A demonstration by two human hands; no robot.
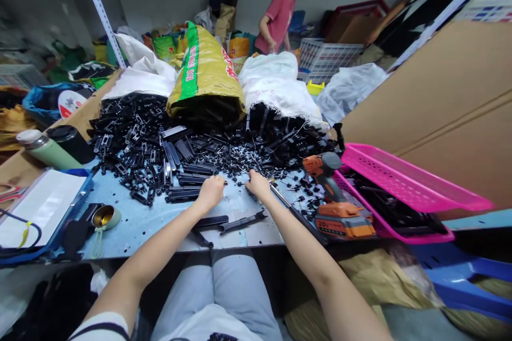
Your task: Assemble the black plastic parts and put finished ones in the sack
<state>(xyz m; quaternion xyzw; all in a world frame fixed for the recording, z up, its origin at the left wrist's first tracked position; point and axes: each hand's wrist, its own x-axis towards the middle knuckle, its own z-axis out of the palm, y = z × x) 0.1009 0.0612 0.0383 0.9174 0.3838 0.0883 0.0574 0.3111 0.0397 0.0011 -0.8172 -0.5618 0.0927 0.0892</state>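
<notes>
My left hand (213, 191) is closed over the blue tabletop, with a small dark tip showing at its fingers; what it grips is too small to make out. Across from it, my right hand (258, 185) has its fingers pinched together at the edge of a heap of small black parts (236, 157). Anything between those fingers is hidden. Stacked long black plastic pieces (188, 193) lie just left of my left hand. Below both hands rest a black flat bar (213, 221) and a black fork-ended piece (243, 221). A metal rod-like tool (282, 196) lies beside my right forearm.
An orange cordless drill (336, 200) stands right, before a pink basket (416, 181). White sacks (276, 77) and a yellow sack (210, 72) spill black parts at the back. Left are a green bottle (52, 150) and a metal cup (106, 217). A person (278, 16) stands behind.
</notes>
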